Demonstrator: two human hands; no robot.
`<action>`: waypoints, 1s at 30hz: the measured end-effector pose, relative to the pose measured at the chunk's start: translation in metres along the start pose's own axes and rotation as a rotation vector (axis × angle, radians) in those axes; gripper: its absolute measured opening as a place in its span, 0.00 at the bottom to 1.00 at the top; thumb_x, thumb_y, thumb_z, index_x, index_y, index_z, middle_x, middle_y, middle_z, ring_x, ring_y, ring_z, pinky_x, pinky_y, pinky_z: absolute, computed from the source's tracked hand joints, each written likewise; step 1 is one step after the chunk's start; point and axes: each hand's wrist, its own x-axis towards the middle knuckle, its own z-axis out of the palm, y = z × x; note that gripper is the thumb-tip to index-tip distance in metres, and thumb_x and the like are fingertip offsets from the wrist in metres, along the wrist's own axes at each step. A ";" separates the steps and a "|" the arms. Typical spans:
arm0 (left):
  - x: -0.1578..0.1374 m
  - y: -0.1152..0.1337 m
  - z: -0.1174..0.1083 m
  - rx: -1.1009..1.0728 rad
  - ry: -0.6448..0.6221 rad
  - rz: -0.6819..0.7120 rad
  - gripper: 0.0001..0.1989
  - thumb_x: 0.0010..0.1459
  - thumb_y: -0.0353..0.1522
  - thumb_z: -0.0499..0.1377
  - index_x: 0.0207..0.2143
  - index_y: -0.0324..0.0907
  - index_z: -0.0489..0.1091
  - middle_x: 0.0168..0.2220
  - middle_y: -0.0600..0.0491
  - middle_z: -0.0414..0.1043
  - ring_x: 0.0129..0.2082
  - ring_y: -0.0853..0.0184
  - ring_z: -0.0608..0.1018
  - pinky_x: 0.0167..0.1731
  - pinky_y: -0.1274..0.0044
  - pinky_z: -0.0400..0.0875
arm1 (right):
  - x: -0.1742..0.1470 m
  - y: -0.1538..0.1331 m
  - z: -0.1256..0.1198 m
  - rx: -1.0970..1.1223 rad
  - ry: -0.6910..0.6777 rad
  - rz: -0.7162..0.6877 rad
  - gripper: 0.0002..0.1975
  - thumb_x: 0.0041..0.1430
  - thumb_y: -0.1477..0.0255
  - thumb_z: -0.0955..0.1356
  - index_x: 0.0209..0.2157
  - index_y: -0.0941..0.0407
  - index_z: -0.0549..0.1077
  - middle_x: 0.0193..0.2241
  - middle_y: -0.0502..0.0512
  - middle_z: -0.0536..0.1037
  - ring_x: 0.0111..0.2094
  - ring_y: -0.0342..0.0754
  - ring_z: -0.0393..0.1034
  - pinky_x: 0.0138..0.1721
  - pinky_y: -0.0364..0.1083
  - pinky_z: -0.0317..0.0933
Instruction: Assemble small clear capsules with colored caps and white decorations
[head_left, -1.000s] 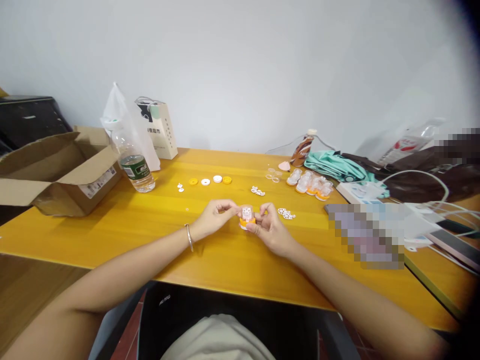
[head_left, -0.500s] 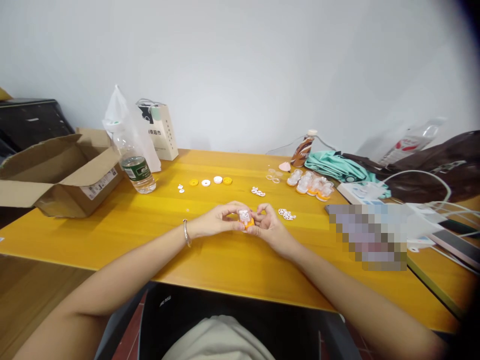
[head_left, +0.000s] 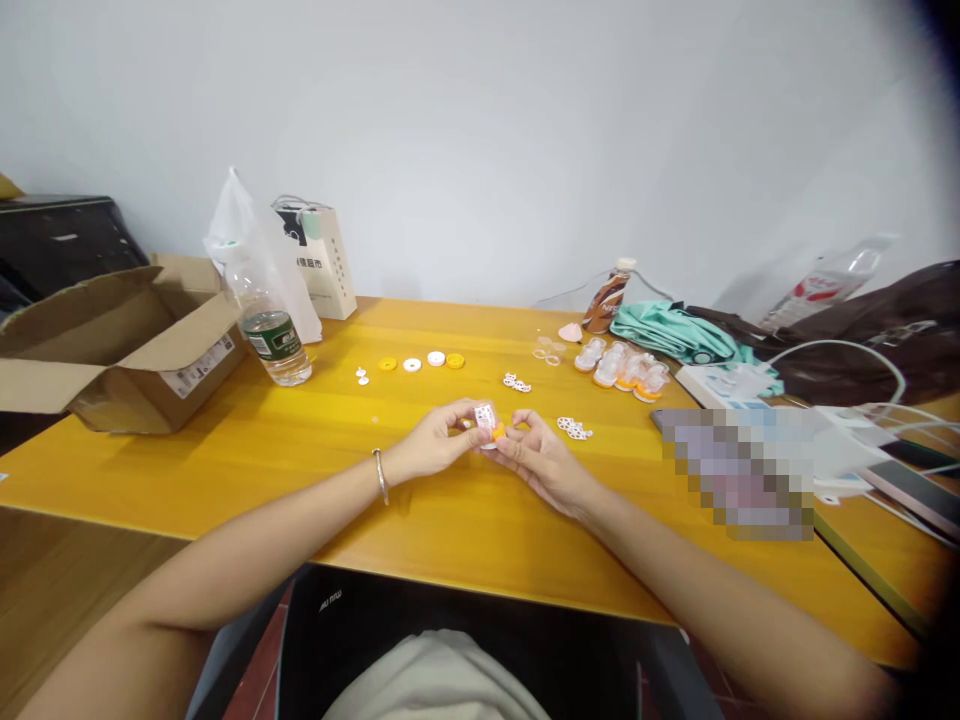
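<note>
A person seated at a wooden surface (head_left: pixel 420 520) holds a small orange, white and clear piece (head_left: pixel 484 415) between two bare hands, just above the surface and near its front edge. The left hand (head_left: pixel 441 440), a silver bracelet (head_left: pixel 381 476) at its wrist, has its grip clamped on the piece from one side, thumb in front; the right hand (head_left: pixel 549 465) has its grip clamped on the orange part from the other, thumb and fingertips together on it.

Near the right hand lie white cutouts (head_left: pixel 574 429), with similar white parts (head_left: pixel 517 383) farther back. Beyond the left hand, four discs stand in a row: yellow (head_left: pixel 387 364), white (head_left: pixel 412 366), white (head_left: pixel 436 358) and yellow (head_left: pixel 455 361), with tiny white caps (head_left: pixel 363 380) to their left. Toward the back right, clear rings (head_left: pixel 553 360) and a pink cone (head_left: pixel 571 332) sit near a cluster of clear domes (head_left: pixel 649 380) on orange and white bases. A brown bottle (head_left: pixel 604 298) stands behind the cluster, beside folded green cloth (head_left: pixel 667 332).

At left, an open carton (head_left: pixel 142 395) sits beside a partly filled water bottle (head_left: pixel 276 345), backed by a white plastic bag (head_left: pixel 298 300) and a printed paper bag (head_left: pixel 334 270).
</note>
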 end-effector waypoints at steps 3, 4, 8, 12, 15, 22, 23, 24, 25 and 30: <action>-0.001 0.003 0.003 0.039 0.024 0.010 0.13 0.55 0.36 0.55 0.40 0.37 0.66 0.38 0.49 0.69 0.40 0.65 0.70 0.43 0.73 0.63 | 0.001 0.003 0.002 -0.079 0.035 -0.081 0.23 0.47 0.65 0.71 0.31 0.51 0.49 0.31 0.46 0.75 0.36 0.45 0.72 0.45 0.52 0.60; -0.001 0.004 0.005 0.048 0.028 0.013 0.12 0.55 0.36 0.55 0.38 0.37 0.66 0.38 0.49 0.69 0.40 0.65 0.70 0.43 0.73 0.63 | 0.001 0.004 0.003 -0.108 0.049 -0.110 0.23 0.46 0.65 0.71 0.31 0.51 0.48 0.31 0.46 0.75 0.36 0.45 0.72 0.45 0.51 0.60; -0.002 0.008 0.010 0.105 0.081 0.042 0.09 0.55 0.35 0.54 0.33 0.37 0.68 0.36 0.49 0.68 0.39 0.66 0.69 0.44 0.73 0.62 | 0.001 0.010 0.005 -0.207 0.115 -0.183 0.23 0.47 0.66 0.70 0.29 0.51 0.47 0.31 0.45 0.73 0.36 0.42 0.70 0.43 0.47 0.60; -0.002 0.005 0.014 0.140 0.163 0.058 0.10 0.55 0.36 0.54 0.34 0.37 0.68 0.34 0.49 0.67 0.37 0.66 0.69 0.42 0.74 0.63 | 0.003 0.015 0.007 -0.239 0.168 -0.230 0.22 0.48 0.67 0.69 0.29 0.51 0.48 0.30 0.45 0.72 0.36 0.42 0.69 0.43 0.46 0.60; -0.002 0.003 0.016 0.112 0.197 0.051 0.11 0.54 0.36 0.55 0.35 0.37 0.68 0.34 0.49 0.67 0.37 0.66 0.69 0.42 0.74 0.63 | 0.004 0.015 0.007 -0.211 0.171 -0.229 0.22 0.47 0.67 0.70 0.29 0.51 0.48 0.30 0.45 0.72 0.35 0.42 0.70 0.43 0.46 0.60; -0.002 0.009 0.011 -0.244 -0.023 -0.020 0.15 0.53 0.41 0.56 0.33 0.36 0.68 0.31 0.51 0.68 0.31 0.70 0.69 0.34 0.77 0.64 | 0.000 0.010 0.004 0.026 0.065 -0.058 0.23 0.45 0.67 0.72 0.30 0.51 0.50 0.29 0.44 0.72 0.32 0.44 0.72 0.45 0.50 0.60; -0.002 0.011 0.009 -0.273 -0.056 -0.017 0.16 0.53 0.41 0.56 0.33 0.35 0.68 0.31 0.51 0.67 0.30 0.70 0.69 0.33 0.78 0.63 | -0.001 0.010 0.004 0.063 0.054 -0.044 0.22 0.45 0.68 0.72 0.30 0.51 0.51 0.29 0.44 0.72 0.32 0.44 0.72 0.45 0.51 0.60; -0.002 0.011 0.007 -0.298 -0.086 -0.023 0.16 0.52 0.41 0.57 0.33 0.35 0.68 0.30 0.51 0.67 0.29 0.71 0.68 0.32 0.78 0.63 | -0.002 0.009 0.005 0.095 0.041 -0.031 0.22 0.44 0.68 0.72 0.30 0.51 0.53 0.30 0.45 0.72 0.31 0.44 0.72 0.45 0.51 0.60; -0.002 0.012 0.006 -0.323 -0.113 -0.036 0.17 0.52 0.42 0.57 0.34 0.35 0.69 0.30 0.51 0.67 0.28 0.72 0.68 0.31 0.79 0.63 | -0.003 0.009 0.005 0.121 0.028 -0.021 0.21 0.44 0.69 0.72 0.30 0.52 0.54 0.30 0.45 0.72 0.31 0.44 0.72 0.45 0.50 0.61; -0.004 0.011 0.002 -0.414 -0.186 -0.034 0.16 0.52 0.41 0.58 0.33 0.35 0.68 0.29 0.52 0.66 0.27 0.73 0.67 0.31 0.80 0.62 | -0.004 0.007 0.006 0.186 -0.040 -0.019 0.18 0.44 0.70 0.72 0.30 0.53 0.58 0.31 0.46 0.71 0.32 0.42 0.71 0.43 0.48 0.63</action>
